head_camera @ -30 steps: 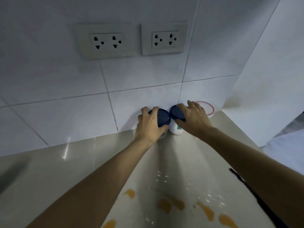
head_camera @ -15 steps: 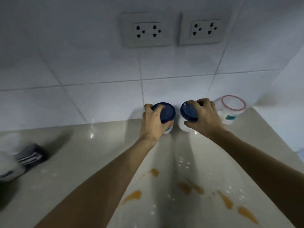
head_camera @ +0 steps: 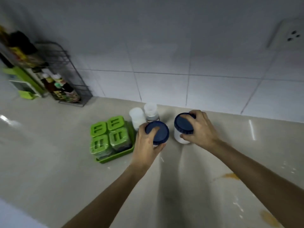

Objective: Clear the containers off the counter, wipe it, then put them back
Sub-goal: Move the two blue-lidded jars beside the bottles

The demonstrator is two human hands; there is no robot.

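Head view: versus 0.5 s ago, your view has swung left. The 2 outlets that sat overhead are gone except 1 outlet [head_camera: 291,36] at the top right edge, and the red-rimmed tub is out of frame. New in view: a green tray [head_camera: 115,156] with 4 green-lidded boxes, 2 white-capped containers [head_camera: 143,115] behind it, and a wire rack [head_camera: 65,79] of bottles at the far left. Both blue-lidded jars have come along with your hands, away from the wall.

Grip: your left hand [head_camera: 146,145] is clenched around the left jar [head_camera: 158,133], fingers over the blue lid from the left, thumb under the near edge. It sits just beside the tray's right corner. Your right hand [head_camera: 199,129] grasps the right jar [head_camera: 183,129] from the right, fingers across the lid's far rim, thumb on the white body. The jars are near each other, not touching. Can't tell if either base rests on the counter [head_camera: 49,153]. Orange spill spots [head_camera: 230,176] lie right of your right forearm.
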